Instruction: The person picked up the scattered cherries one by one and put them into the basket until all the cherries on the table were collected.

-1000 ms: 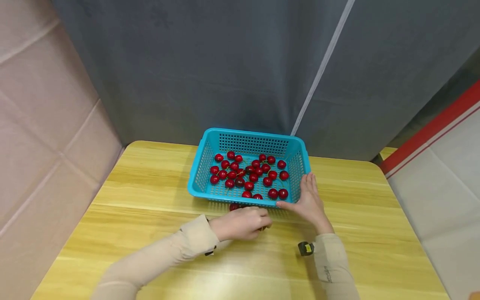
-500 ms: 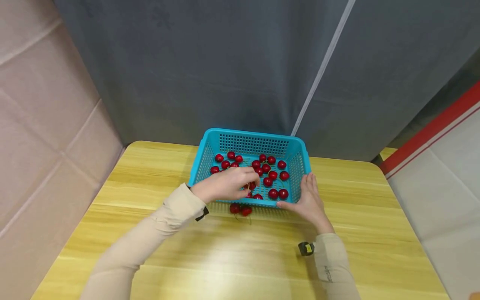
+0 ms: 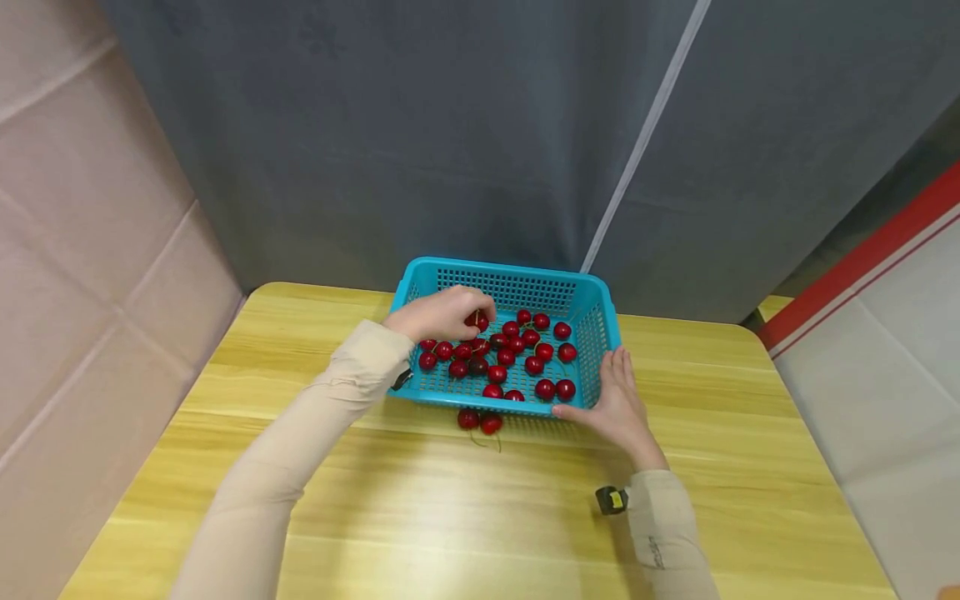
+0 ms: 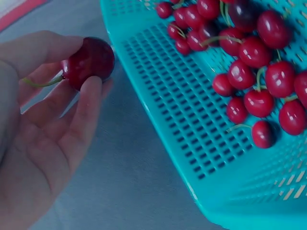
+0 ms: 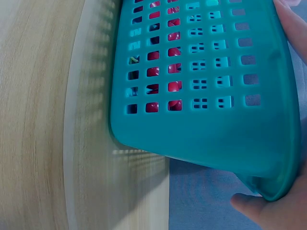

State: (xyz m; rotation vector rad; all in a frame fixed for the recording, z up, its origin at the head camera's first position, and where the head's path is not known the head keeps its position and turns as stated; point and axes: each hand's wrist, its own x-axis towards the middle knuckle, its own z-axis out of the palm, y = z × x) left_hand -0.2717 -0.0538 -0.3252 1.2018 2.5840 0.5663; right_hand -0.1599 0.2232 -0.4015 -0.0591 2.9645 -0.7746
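Note:
My left hand (image 3: 438, 314) hovers over the left part of the blue plastic basket (image 3: 510, 268), palm down in the head view. Between thumb and fingertips it pinches a dark red cherry (image 4: 88, 62) with a green stem, plain in the left wrist view. Several cherries (image 3: 497, 374), some with stems, lie loosely on the basket floor; the hand and wrist cover part of its left side. My right hand (image 3: 622, 408) rests on the front right corner, straight fingers along the right side and thumb at the front rim.
Two cherries (image 3: 468, 419) with stems lie on the wooden table (image 3: 720, 433), close against the basket's front wall. A dark grey curtain (image 3: 420, 142) hangs behind the table's far edge. Pale panels stand left and right.
My left hand has gone from the table in front of the basket to its back left area, uncovering the two cherries on the table. My right hand has stayed at the corner.

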